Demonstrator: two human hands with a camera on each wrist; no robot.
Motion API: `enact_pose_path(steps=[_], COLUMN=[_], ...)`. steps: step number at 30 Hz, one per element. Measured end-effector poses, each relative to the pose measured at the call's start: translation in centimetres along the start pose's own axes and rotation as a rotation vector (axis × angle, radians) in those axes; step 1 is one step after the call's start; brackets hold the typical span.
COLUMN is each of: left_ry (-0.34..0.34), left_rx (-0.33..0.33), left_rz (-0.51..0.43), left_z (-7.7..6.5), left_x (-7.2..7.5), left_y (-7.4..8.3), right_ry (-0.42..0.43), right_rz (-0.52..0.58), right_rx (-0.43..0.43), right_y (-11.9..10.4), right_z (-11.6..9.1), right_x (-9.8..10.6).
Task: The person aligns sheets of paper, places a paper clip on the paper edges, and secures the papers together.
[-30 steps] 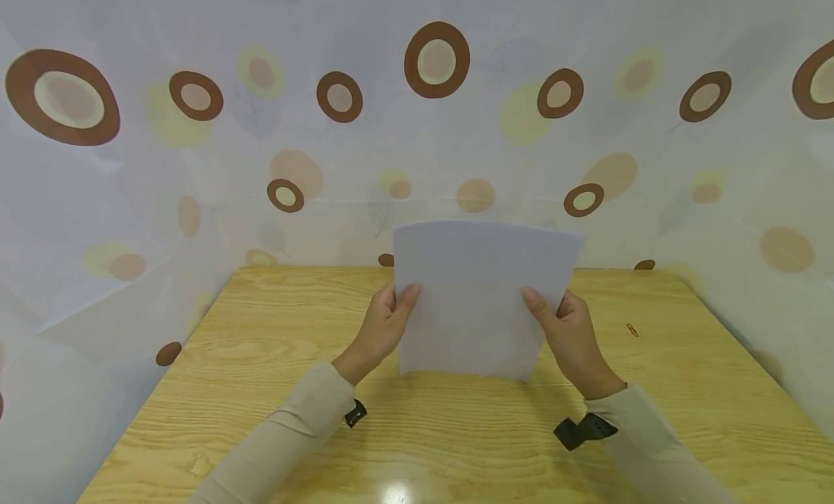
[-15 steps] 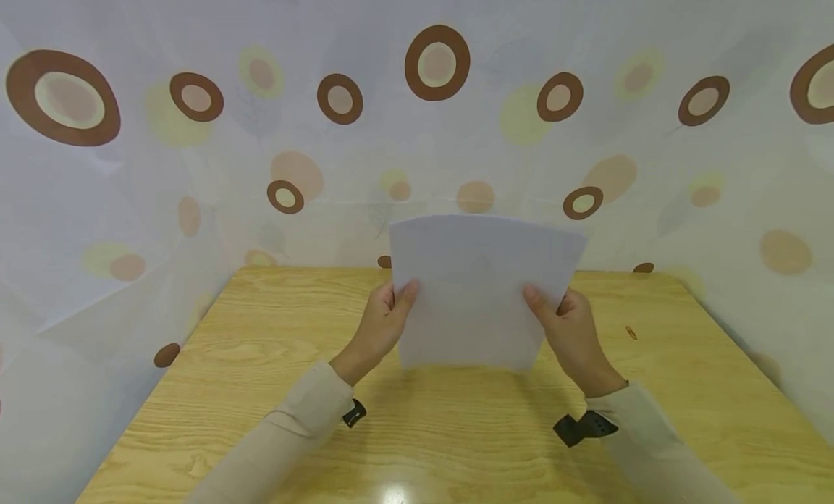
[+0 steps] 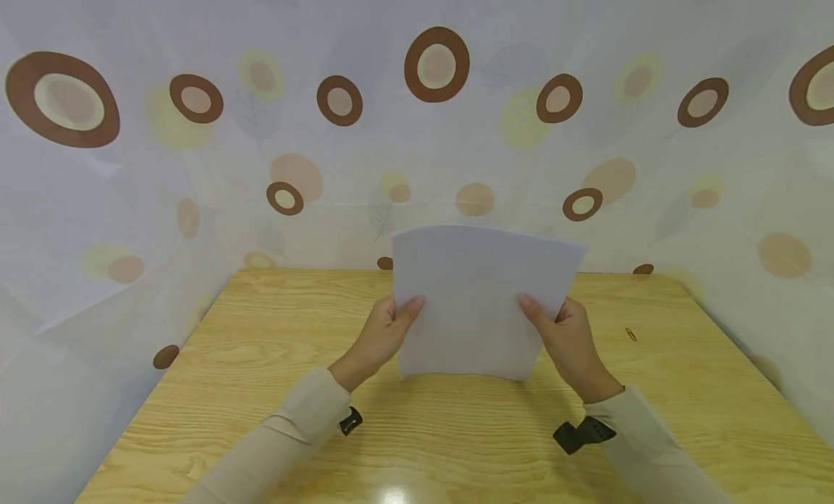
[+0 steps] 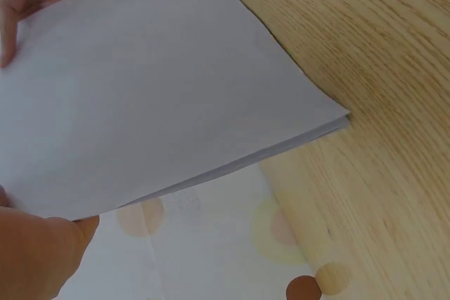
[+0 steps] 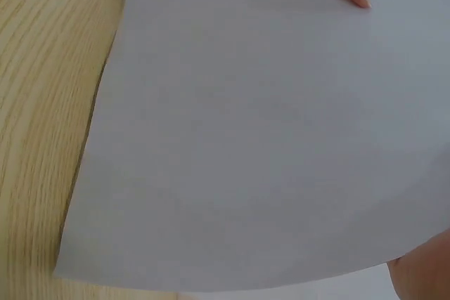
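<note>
While the left hand (image 3: 381, 336) pinches one side edge of a thin stack of plain white rectangular paper sheets (image 3: 478, 334), the right hand (image 3: 572, 345) grips the opposite edge; the fingers of both are clamped on the stack, thumbs on its near face. The stack stands tilted and slightly bowed over the middle of a yellow wood-grain desk (image 3: 449, 450), though whether its lower edge touches is hard to tell. Right of the stack lies a small orange-brown wire paper clip (image 3: 630, 334); behind it rises a white backdrop printed with brown rings (image 3: 384, 26).
</note>
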State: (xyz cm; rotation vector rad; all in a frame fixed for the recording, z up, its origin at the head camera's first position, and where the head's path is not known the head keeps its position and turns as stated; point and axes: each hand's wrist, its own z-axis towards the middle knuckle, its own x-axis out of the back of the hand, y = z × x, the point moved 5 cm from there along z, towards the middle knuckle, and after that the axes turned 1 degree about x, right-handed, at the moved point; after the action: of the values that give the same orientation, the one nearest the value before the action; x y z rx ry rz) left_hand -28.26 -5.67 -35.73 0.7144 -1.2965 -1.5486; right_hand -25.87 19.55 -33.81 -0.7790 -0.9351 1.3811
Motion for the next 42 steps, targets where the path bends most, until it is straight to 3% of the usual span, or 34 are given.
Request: enact_pose_path(steps=[11,20,27,33,42], left_ry=[0.041,-0.031,-0.046,-0.068,-0.097], left_rx=[-0.037,0.019,0.041,0.020,-0.154], left_rz=[0.044,-0.006,0.019,0.085,0.105], left_z=[-0.1,-0.3,-0.2,0.4,2.6], left_x=[0.3,0.4,0.6,1.7,2.4], left_y=[1.1,-0.4,-0.3,1.6,6.6], right_ry=[0.032,-0.033,-0.048,-0.053,-0.067], right_rz=[0.005,0.019,0.002,-0.006,-0.126], right_rx=[0.055,-0.069,-0.072,-0.078,-0.012], right_y=[-1.3,0.5,0.8,0.7,-1.7], right_z=[0.4,-0.3,-0.4,-0.4,1.4], right_x=[-0.2,-0.3,-0.4,-0.5,0.3])
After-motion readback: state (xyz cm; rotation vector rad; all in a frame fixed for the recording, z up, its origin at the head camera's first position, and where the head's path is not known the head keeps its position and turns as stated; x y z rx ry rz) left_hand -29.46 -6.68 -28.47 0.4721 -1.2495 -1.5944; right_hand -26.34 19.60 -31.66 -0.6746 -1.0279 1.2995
